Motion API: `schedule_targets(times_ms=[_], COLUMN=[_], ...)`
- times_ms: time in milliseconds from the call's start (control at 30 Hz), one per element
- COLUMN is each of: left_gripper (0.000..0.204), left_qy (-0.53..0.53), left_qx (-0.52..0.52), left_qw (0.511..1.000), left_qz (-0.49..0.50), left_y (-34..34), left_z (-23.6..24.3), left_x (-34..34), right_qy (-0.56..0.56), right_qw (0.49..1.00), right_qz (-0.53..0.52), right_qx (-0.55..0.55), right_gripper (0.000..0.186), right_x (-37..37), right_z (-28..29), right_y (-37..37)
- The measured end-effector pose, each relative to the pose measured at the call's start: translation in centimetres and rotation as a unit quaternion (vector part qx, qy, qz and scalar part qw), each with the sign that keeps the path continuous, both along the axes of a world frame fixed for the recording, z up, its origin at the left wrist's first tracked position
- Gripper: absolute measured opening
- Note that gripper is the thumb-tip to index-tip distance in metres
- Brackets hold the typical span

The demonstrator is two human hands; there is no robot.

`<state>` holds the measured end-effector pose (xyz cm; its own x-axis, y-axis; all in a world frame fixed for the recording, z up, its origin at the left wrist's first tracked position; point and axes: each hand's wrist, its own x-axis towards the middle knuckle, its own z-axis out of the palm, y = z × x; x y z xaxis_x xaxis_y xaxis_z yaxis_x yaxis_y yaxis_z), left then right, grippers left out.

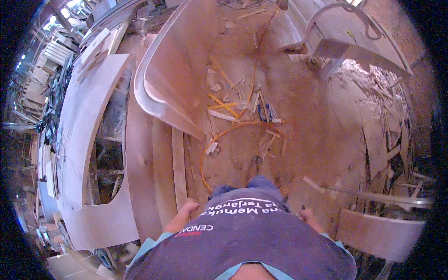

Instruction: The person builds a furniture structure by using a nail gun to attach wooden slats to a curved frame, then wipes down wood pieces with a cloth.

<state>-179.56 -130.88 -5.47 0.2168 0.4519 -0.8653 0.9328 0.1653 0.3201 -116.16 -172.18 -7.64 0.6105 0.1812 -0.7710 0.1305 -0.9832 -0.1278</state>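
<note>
Beside my waist, my left hand (190,206) hangs low with its fingers curled in; nothing shows in it. The nearest thing to it is a row of long brown wooden boards (161,182) on the left. At my other side, my right hand (306,215) is partly hidden by my dark shirt (252,228). Its fingers look closed, and a small dark bit shows at them, too small to name. Ahead on the left stands a large curved wooden panel (179,79) with a pale rounded edge.
An orange hose (204,161) loops over the dusty floor (317,140) ahead of my feet. Wood scraps (224,105) lie inside and beyond the loop. Right of me are a curved panel (380,233) and offcuts (375,144); a cut-out pale sheet (102,219) lies left.
</note>
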Motion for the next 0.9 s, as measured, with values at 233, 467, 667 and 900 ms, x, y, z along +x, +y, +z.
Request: schedule_targets(times_ms=[233, 467, 667, 900], left_gripper=[0.015, 0.018, 0.031, 0.024], left_qy=[-0.075, -0.160, -0.062, -0.152], left_qx=[0.156, 0.228, 0.158, 0.178], left_qw=[0.966, 0.954, 0.985, 0.971], left_qz=[0.192, 0.109, -0.038, 0.048], left_y=[21.3, 38.2, 55.4, 74.7], left_z=[13.5, 10.2, 13.6, 9.6], left_x=[24.3, 32.9, 41.9, 44.2], right_qy=[-0.319, -0.140, -0.204, 0.051], right_qw=[0.918, 0.881, 0.935, 0.998], right_qz=[0.136, 0.113, 0.098, 0.013], right_qx=[0.193, 0.438, 0.272, 0.047], right_gripper=[0.032, 0.027, 0.035, 0.050], right_x=[25.7, 20.3, 23.3, 21.7], right_z=[7.8, 23.6, 15.1, 7.8], right_y=[42.0, 77.5, 76.3, 66.1])
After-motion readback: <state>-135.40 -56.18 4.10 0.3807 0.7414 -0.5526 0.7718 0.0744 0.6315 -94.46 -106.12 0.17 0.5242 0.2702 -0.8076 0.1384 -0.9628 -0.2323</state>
